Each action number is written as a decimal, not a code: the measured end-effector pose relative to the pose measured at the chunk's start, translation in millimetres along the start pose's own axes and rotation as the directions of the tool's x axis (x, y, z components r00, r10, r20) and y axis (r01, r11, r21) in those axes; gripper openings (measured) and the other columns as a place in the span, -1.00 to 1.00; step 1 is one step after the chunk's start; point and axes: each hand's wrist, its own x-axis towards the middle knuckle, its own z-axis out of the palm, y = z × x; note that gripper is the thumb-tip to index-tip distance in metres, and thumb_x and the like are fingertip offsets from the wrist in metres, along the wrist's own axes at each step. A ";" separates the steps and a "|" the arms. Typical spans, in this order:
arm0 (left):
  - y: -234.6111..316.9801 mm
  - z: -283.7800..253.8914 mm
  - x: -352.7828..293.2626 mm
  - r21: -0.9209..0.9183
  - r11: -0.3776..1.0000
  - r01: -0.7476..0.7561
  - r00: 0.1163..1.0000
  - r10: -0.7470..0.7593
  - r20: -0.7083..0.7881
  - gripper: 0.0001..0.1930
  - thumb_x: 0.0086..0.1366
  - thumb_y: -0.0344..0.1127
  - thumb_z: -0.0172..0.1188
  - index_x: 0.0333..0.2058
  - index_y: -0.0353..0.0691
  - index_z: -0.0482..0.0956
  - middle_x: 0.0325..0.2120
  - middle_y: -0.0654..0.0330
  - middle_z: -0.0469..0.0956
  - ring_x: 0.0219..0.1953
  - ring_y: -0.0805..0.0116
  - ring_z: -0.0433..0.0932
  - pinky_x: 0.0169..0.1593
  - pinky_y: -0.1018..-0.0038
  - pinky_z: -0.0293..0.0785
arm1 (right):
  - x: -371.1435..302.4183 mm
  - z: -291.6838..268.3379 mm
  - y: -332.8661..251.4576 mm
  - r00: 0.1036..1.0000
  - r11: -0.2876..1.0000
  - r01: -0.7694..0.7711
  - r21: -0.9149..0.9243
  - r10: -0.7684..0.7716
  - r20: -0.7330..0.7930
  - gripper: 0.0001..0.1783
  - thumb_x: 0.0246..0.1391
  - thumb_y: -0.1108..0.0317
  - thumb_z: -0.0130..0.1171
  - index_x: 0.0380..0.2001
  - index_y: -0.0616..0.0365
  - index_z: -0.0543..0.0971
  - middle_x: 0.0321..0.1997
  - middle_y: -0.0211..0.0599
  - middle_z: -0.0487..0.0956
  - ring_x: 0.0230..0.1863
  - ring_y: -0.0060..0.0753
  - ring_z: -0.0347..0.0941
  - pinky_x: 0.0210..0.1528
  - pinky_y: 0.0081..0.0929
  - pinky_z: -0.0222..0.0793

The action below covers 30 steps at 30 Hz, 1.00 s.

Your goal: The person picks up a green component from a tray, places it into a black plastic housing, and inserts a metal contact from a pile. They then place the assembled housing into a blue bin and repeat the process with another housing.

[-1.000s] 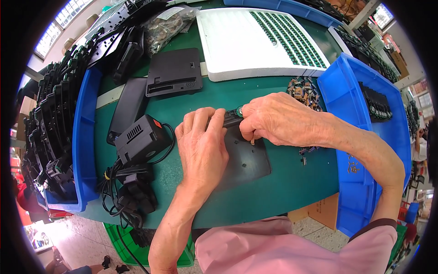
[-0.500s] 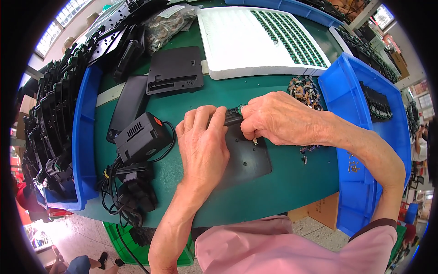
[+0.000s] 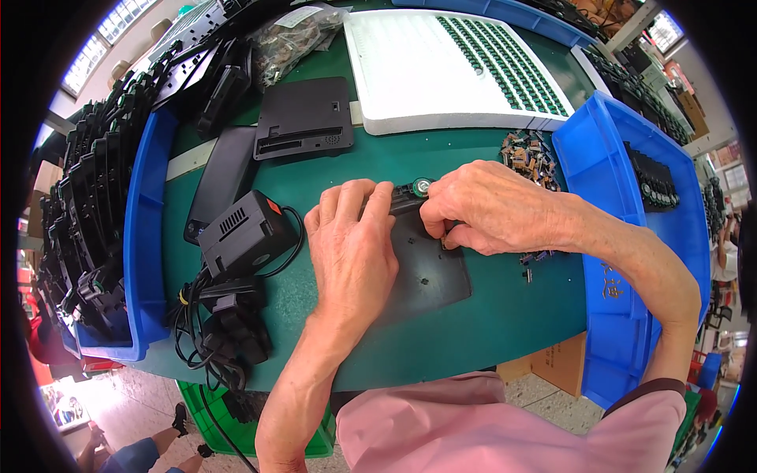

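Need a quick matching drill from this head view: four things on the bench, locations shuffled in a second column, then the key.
Things
1. white foam tray
2. black plastic panel
3. black box with vent slots
4. pile of small parts

Places
A. under both hands, on the green mat
B. left of the left hand, cable bundle in front of it
C. far edge of the bench, rows of green pieces on its right part
D. beyond the right hand, beside the right blue bin

Pairs: 1-C, 2-A, 3-B, 4-D
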 end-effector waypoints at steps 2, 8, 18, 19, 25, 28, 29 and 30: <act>0.1 -0.1 0.2 0.001 1.000 0.003 1.000 -0.003 0.003 -0.65 0.14 -0.54 0.22 -0.05 -0.26 0.59 -0.12 0.14 0.54 -0.02 0.09 0.46 0.00 0.23 0.35 | 0.0 0.1 -1.3 1.000 0.999 -0.028 0.020 0.028 0.006 -0.92 -0.26 0.52 0.24 -0.55 0.23 0.60 -0.55 -0.10 0.58 -0.41 0.02 0.56 -0.38 -0.15 0.44; 1.0 0.2 -0.4 -0.009 1.000 0.002 1.000 -0.002 -0.008 -0.65 0.13 -0.55 0.22 -0.06 -0.28 0.59 -0.13 0.12 0.54 -0.03 0.07 0.46 0.01 0.23 0.35 | -0.5 0.9 -2.1 0.999 0.999 -0.041 0.000 0.041 -0.005 -0.92 -0.26 0.53 0.22 -0.55 0.23 0.58 -0.52 -0.12 0.60 -0.39 0.00 0.58 -0.37 -0.15 0.45; -1.3 1.7 -1.8 -0.026 1.000 0.007 1.000 -0.008 -0.025 -0.69 0.13 -0.54 0.23 -0.11 -0.32 0.59 -0.14 0.09 0.53 -0.04 0.04 0.46 0.02 0.22 0.36 | -1.4 -9.8 -5.0 0.990 0.990 -0.139 0.015 0.139 -0.008 -0.92 -0.25 0.54 0.26 -0.55 0.23 0.60 -0.53 -0.13 0.63 -0.39 -0.02 0.61 -0.35 -0.17 0.47; -1.3 2.0 -2.2 -0.023 1.000 0.014 1.000 -0.014 -0.025 -0.70 0.13 -0.54 0.23 -0.11 -0.32 0.59 -0.14 0.10 0.53 -0.04 0.04 0.46 0.01 0.22 0.36 | -1.1 -8.5 -4.9 0.989 0.989 -0.146 0.013 0.146 0.005 -0.93 -0.24 0.54 0.26 -0.55 0.23 0.61 -0.54 -0.14 0.63 -0.39 -0.03 0.61 -0.36 -0.18 0.48; -1.9 3.9 -2.1 -0.007 1.000 0.010 1.000 -0.010 -0.030 -0.71 0.13 -0.53 0.22 -0.12 -0.31 0.58 -0.15 0.10 0.53 -0.05 0.04 0.46 -0.01 0.22 0.35 | -1.8 -3.5 -2.9 0.990 0.988 -0.139 0.061 0.138 0.020 -0.93 -0.23 0.50 0.29 -0.56 0.21 0.61 -0.57 -0.15 0.63 -0.40 -0.07 0.61 -0.38 -0.20 0.47; -2.7 4.9 -0.8 -0.016 1.000 0.002 0.999 -0.003 -0.039 -0.72 0.14 -0.53 0.22 -0.12 -0.30 0.58 -0.15 0.10 0.53 -0.05 0.04 0.46 -0.01 0.22 0.35 | -2.4 -6.8 -3.5 0.996 0.996 -0.092 0.022 0.092 -0.003 -0.90 -0.26 0.48 0.30 -0.55 0.21 0.61 -0.58 -0.15 0.61 -0.42 -0.05 0.60 -0.39 -0.21 0.47; -2.2 4.1 -0.6 -0.011 1.000 0.005 0.999 -0.006 -0.040 -0.72 0.14 -0.53 0.22 -0.12 -0.30 0.58 -0.15 0.10 0.53 -0.05 0.04 0.46 -0.01 0.22 0.35 | -2.3 -8.9 -3.3 0.996 0.996 -0.086 0.023 0.086 -0.003 -0.90 -0.26 0.48 0.30 -0.55 0.21 0.61 -0.58 -0.15 0.61 -0.42 -0.05 0.60 -0.39 -0.21 0.47; -1.3 2.9 0.4 -0.019 1.000 0.009 0.999 -0.010 -0.032 -0.72 0.14 -0.53 0.21 -0.12 -0.30 0.58 -0.15 0.10 0.53 -0.05 0.04 0.46 -0.01 0.22 0.35 | -2.4 -12.6 -2.7 0.996 0.997 -0.076 0.011 0.077 -0.051 -0.88 -0.27 0.47 0.31 -0.55 0.22 0.60 -0.57 -0.15 0.61 -0.42 -0.04 0.60 -0.38 -0.21 0.46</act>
